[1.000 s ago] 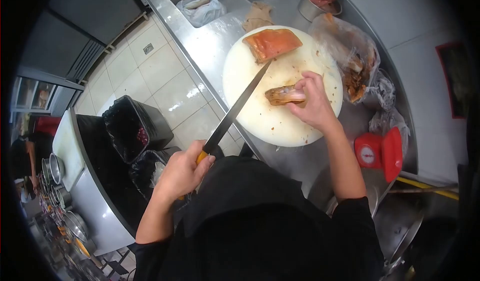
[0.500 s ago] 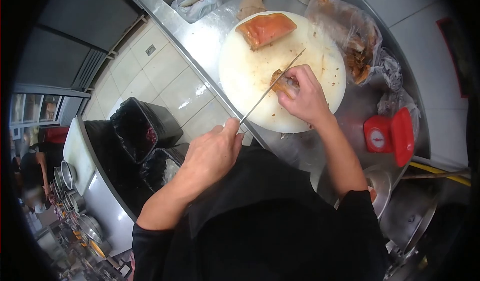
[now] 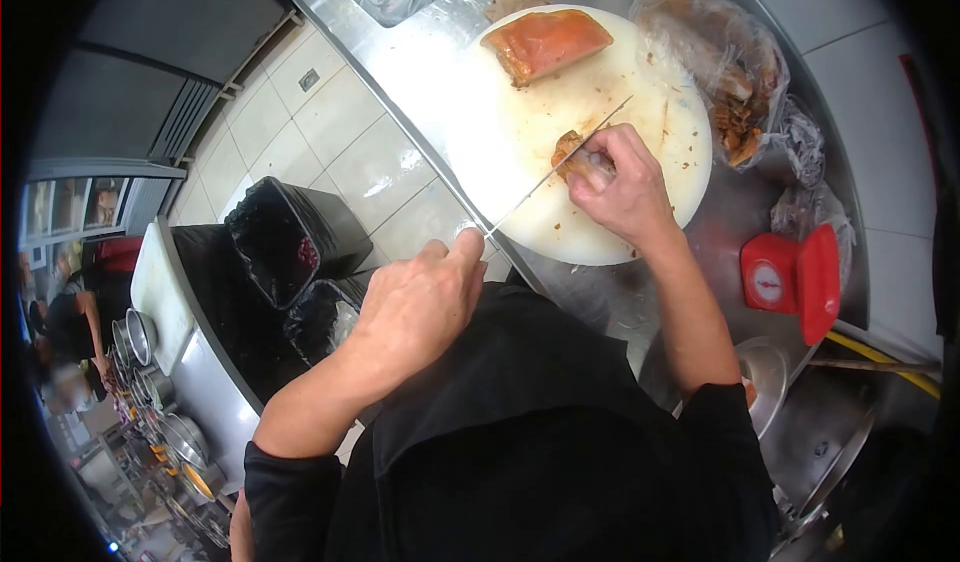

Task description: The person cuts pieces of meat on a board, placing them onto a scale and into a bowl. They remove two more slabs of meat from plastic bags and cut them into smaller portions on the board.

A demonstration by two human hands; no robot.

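My left hand point(image 3: 418, 302) is wrapped round the handle of a long thin knife point(image 3: 530, 194), its blade slanting up and away over the round white cutting board point(image 3: 500, 142). Under my right hand point(image 3: 625, 182), a small browned chunk of meat point(image 3: 566, 148) is pinched between thumb and fingers. The blade crosses this chunk close to my fingertips. A larger slab of meat with glossy orange-brown skin point(image 3: 545, 44) lies at the far side of the board. Brown crumbs are scattered around the cut piece.
Right of the board, a clear plastic bag of meat pieces point(image 3: 735, 87) lies on the steel counter point(image 3: 700, 247), with a red scale point(image 3: 770, 274) nearer me. Left, on the floor, stands a black-lined bin point(image 3: 290, 252). Another person point(image 3: 75, 322) is at the far left beside metal bowls.
The view has shifted slightly, so the board appears farther right. My left hand has drawn the knife a little back toward me; my right hand keeps its grip on the meat chunk.
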